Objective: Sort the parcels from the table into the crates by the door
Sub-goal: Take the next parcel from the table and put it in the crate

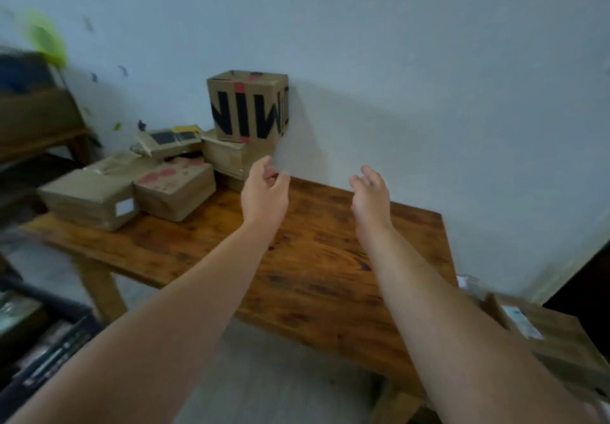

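A wooden table (317, 258) stands against a pale wall. Several cardboard parcels crowd its far left end. A tall box with black letters (248, 106) tops a flatter box (227, 156) by the wall. In front of them lie a box with red blotches (175, 189) and a plain box with a white label (89, 199). My left hand (264, 192) reaches out above the table with loosely curled fingers, just right of the stack, holding nothing. My right hand (369, 195) hovers empty further right, fingers relaxed.
A dark crate (43, 341) with packets inside sits on the floor at lower left. Another cardboard box with a label (548, 334) lies at lower right beside the table. A wooden shelf (36, 119) stands at the left.
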Available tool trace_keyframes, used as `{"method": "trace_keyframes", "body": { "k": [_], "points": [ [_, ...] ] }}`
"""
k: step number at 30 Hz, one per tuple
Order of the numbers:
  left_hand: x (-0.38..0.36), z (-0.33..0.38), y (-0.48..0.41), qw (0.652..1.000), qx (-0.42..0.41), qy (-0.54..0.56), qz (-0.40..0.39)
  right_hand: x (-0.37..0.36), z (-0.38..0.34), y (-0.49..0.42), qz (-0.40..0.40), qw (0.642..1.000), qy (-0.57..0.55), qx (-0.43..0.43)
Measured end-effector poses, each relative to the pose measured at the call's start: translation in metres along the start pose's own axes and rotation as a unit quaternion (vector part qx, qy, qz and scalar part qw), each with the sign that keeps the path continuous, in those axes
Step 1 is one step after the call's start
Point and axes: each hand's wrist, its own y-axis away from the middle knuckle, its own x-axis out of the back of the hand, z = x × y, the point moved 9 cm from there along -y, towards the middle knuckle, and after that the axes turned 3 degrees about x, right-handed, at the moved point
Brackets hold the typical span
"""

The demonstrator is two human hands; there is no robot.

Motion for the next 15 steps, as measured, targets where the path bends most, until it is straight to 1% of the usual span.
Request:
{"method": "trace_keyframes", "body": {
  "k": [6, 10, 15],
  "points": [
    [0.111, -0.004, -0.108, 0.999, -0.009, -0.036, 0.023, -0.149, 0.004, -0.008, -0.047, 0.998, -0.024, -0.019],
    [0.152, -0.025, -0.165, 0.998, -0.002, -0.053, 0.037, -0.223, 0.015, -0.025, -0.075, 0.996, -0.016, -0.041],
    [0.185, -0.067, -0.226, 0.997, 0.038, -0.033, 0.054, -0.301, 0.038, -0.054, -0.095, 0.993, -0.021, -0.059]
  ]
}}
